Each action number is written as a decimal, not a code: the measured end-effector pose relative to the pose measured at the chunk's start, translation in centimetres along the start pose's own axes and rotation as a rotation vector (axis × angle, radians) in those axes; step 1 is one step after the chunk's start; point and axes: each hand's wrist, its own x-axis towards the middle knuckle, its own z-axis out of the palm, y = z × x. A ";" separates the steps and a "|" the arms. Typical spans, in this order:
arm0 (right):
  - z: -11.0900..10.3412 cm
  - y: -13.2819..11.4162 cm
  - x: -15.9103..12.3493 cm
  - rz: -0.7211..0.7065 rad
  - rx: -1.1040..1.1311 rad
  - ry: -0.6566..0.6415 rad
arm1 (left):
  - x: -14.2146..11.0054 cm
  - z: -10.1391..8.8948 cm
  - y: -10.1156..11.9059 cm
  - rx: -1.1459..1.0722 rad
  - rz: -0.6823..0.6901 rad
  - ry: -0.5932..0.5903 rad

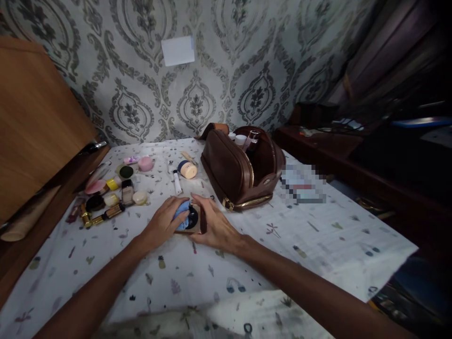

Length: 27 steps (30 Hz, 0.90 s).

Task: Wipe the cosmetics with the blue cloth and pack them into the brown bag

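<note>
My left hand presses a bunched blue cloth onto a small square compact with a dark round centre and a gold-brown rim. That compact lies on the patterned white sheet. My right hand grips its right side, fingers curled over the edge. Both hands meet just in front of an open brown leather toiletry bag.
Small bottles stand inside the bag. Several cosmetics lie at the left: a pink round case, gold lipstick tubes, jars and a white tube. A wooden cabinet stands at the left, dark furniture at the right.
</note>
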 end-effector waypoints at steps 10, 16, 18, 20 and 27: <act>0.6 1.2 0.0 -0.019 0.151 -0.016 | 0.1 -0.6 -0.4 -0.228 -0.199 0.172; 0.5 0.8 0.2 0.078 0.226 -0.009 | 0.2 -0.3 -1.0 -0.193 -0.155 0.172; 0.5 0.6 0.2 0.034 0.203 0.034 | 0.1 -0.2 -0.6 -0.114 -0.111 0.175; 0.6 0.5 0.2 -0.016 0.169 0.052 | -0.1 0.0 -0.2 -0.017 -0.071 0.201; 0.3 0.3 0.4 -0.025 0.119 0.002 | -0.5 0.3 0.9 0.118 0.009 0.301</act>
